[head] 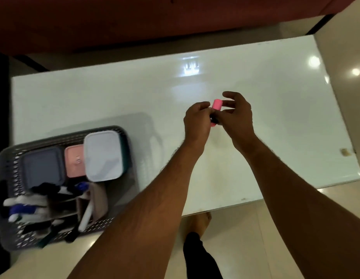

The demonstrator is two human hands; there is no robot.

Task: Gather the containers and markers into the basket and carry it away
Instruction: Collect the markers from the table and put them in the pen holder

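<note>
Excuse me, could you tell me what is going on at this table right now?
A person is tidying a white table into a grey basket at its left end. Both hands, the left hand and the right hand, hold a pink marker over the middle of the table. The basket already holds a white-lidded container, a pink container, a grey container and several markers.

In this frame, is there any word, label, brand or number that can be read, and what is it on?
No text can be read.
Pink lidded container in the grey perforated plastic basket: small raised mark on the lid, too blurred.
Glossy white table: a bright reflection with dark shapes, illegible.
Pink marker between both hands: no print visible.
</note>
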